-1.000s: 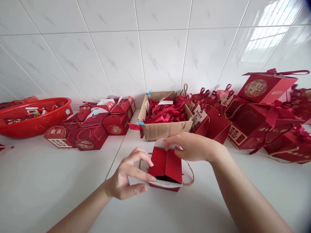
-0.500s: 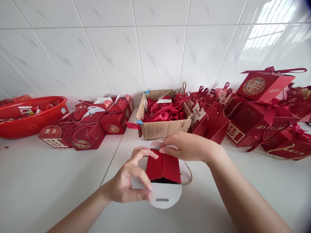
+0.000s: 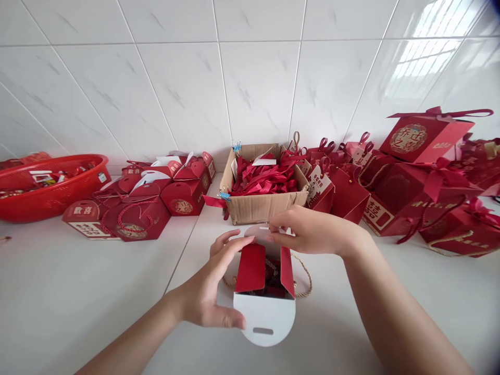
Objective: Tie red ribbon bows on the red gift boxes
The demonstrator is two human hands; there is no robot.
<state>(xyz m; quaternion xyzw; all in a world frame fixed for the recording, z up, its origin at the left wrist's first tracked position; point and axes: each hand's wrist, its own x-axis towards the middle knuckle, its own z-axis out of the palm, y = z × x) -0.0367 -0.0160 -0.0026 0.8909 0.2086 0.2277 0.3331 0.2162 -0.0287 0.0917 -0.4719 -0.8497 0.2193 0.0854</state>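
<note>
A small box with red side flaps (image 3: 250, 268) and a white rounded front flap (image 3: 264, 319) sits open in front of me. Dark red items show inside it, and a twisted gold cord (image 3: 307, 276) loops out at its sides. My left hand (image 3: 213, 284) is spread along the box's left side, thumb by the white flap and fingers near the back of the left red flap. At the back, the fingers of my right hand (image 3: 297, 229) are bent on the rear white flap (image 3: 253, 233), apparently pinching its edge.
Behind the box stands a cardboard box (image 3: 265, 206) of red ribbons. A red basket (image 3: 50, 194) and folded red boxes (image 3: 136, 213) are at the left. More red gift boxes (image 3: 406, 192) crowd the right, before a tiled wall (image 3: 258, 83).
The right red flap has swung up, uncovering the contents. My left fingers have moved up and back along the box, and my right hand has shifted slightly right.
</note>
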